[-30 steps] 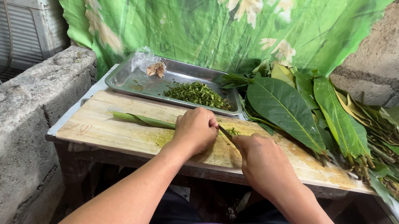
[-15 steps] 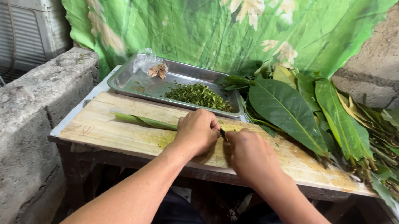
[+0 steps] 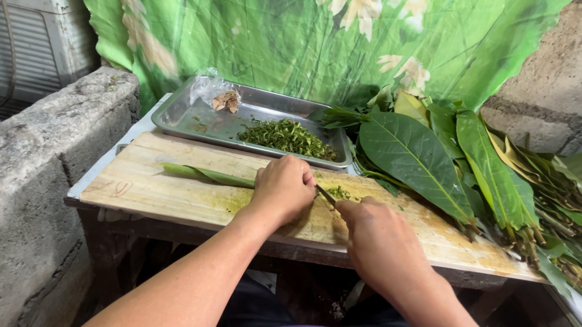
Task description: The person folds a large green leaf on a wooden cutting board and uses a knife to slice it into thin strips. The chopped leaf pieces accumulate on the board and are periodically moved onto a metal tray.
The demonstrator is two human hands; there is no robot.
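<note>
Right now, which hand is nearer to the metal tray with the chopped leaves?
Left. The left hand rests on the cutting board just below the metal tray; the right hand lies lower, farther from it.

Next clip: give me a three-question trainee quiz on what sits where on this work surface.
1. True or false: the left hand presses a rolled leaf onto the wooden board.
2. Where do the chopped greens lie? A) metal tray B) the floor C) a bucket
3. Fill in: the right hand holds a ____.

Key: 1 true; 2 A; 3 knife, its blade only partly visible between the hands.
</note>
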